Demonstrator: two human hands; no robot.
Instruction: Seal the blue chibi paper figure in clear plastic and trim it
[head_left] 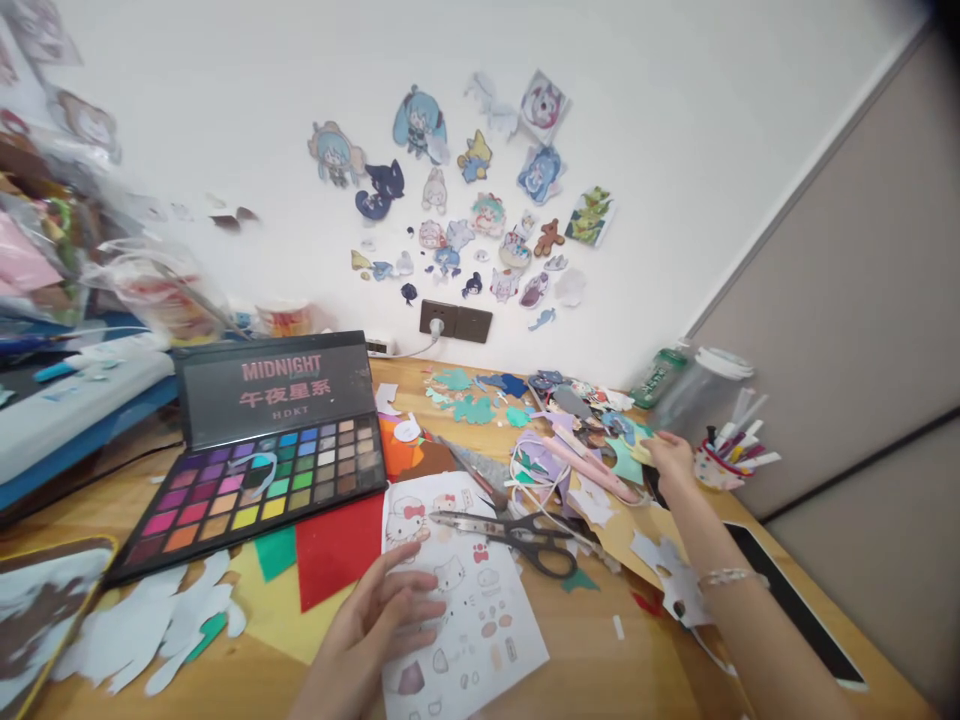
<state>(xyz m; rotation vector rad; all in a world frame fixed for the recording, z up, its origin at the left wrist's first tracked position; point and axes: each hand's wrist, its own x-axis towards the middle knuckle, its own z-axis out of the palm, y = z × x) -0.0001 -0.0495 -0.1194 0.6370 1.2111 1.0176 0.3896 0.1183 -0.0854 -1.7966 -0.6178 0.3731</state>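
Note:
My left hand [390, 610] lies with its fingers apart over a white sheet [517, 640] printed with cat-face characters and small shapes. Black-handled scissors [517, 530] rest partly closed across the top of that sheet, beyond my left fingertips. Reaching out to the far right, my right hand [671, 462] has its fingers closed on a pale yellow paper scrap [646, 447] at the edge of the heap of cutouts. A pink stick-like tool [589, 462] and a white cable [517, 475] lie left of that hand.
An opened eyeshadow palette [281, 400] stands at the left, with red felt [341, 550] and white cutouts [150, 620] in front. A green bottle [658, 375], a clear lidded cup [701, 385] and a pen holder [724, 465] stand back right. A tablet-like device [795, 600] lies beneath my right forearm.

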